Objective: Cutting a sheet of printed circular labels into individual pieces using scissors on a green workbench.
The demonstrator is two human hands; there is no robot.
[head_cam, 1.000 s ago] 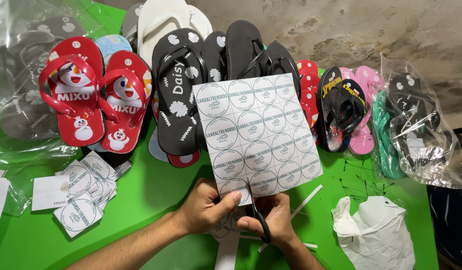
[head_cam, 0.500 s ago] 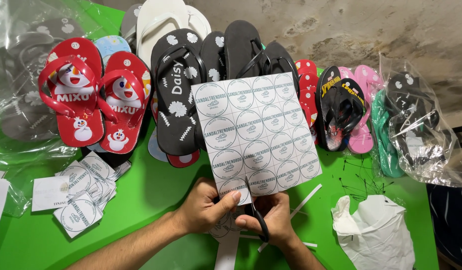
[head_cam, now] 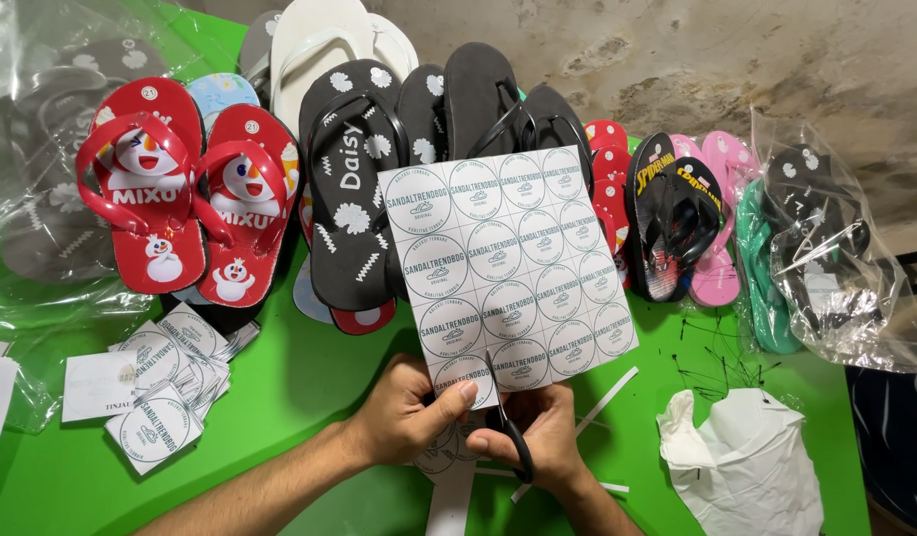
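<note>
My left hand pinches the lower left corner of a white sheet of round printed labels, holding it upright over the green table. My right hand grips black scissors whose blades bite into the sheet's bottom edge between two label columns. A cut strip of labels hangs below my hands.
A pile of cut square labels lies at the left. Rows of flip-flops line the back: a red cartoon pair, black ones, pink and teal ones. Bagged sandals and a crumpled white bag sit at right.
</note>
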